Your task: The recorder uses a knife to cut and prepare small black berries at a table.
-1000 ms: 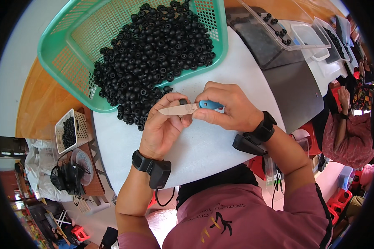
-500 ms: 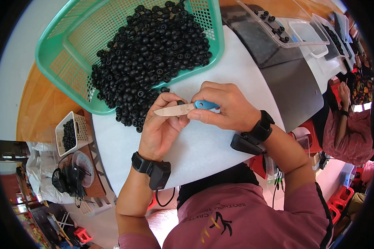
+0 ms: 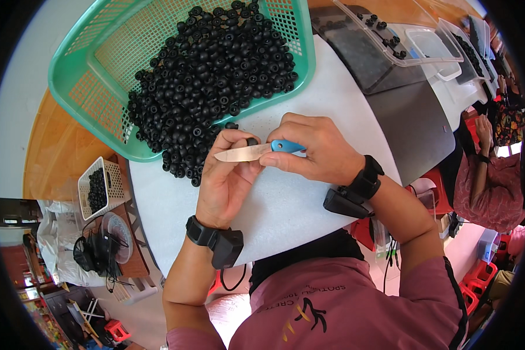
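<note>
My right hand [image 3: 312, 143] is closed round the blue handle of a small knife [image 3: 239, 154], its blade pointing left. Between the fingertips of my left hand [image 3: 228, 175] is a small round black part [image 3: 252, 142], partly hidden behind the blade. The blade lies across the left fingers, close against that part. Just beyond my hands, a tilted green plastic basket [image 3: 149, 156] holds a big heap of similar black parts [image 3: 216, 70], some of them spilling over its near edge onto the white table top [image 3: 280, 216].
A white basket [image 3: 118, 188] of black parts stands at the left beside a clear round lid [image 3: 118, 238] and black cables. Clear plastic bins [image 3: 414, 61] with black pieces sit at the far right. Another person [image 3: 490, 192] sits at the right, near red stools [image 3: 478, 277].
Both hands stay nearly in place. The knife blade has tilted slightly and a little more of the black part shows above it.
</note>
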Tool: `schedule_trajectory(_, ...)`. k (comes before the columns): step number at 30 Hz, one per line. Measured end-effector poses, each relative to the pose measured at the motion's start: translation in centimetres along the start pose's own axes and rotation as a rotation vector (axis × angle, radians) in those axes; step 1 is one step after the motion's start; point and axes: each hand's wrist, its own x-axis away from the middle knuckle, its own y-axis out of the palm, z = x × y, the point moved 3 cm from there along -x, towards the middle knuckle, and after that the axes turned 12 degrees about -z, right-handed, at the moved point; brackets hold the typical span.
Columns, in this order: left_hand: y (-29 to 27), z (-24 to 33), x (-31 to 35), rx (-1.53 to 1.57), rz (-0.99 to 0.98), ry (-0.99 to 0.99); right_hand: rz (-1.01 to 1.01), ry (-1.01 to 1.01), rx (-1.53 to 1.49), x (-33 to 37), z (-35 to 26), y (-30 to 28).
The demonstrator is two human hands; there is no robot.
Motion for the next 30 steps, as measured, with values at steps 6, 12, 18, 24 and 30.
schedule_trajectory(6,0.9,0.1,0.0,-0.024,0.043,0.052,0.046,0.064,0.030,-0.1,0.0,0.2)
schedule_trajectory(12,1.8,0.3,-0.1,-0.082,-0.033,0.061,0.124,0.418,0.037,0.5,1.9,-0.5)
schedule_trajectory(18,1.2,-0.4,-0.2,-0.094,-0.005,-0.011,0.015,0.290,-0.375,0.1,0.5,0.5)
schedule_trajectory(24,1.0,-0.5,-0.2,-0.137,-0.003,0.021,0.021,0.286,-0.641,0.0,0.6,1.0)
schedule_trajectory(30,1.3,-0.4,-0.2,-0.255,-0.008,0.050,-0.064,0.353,-0.781,0.1,0.3,0.6)
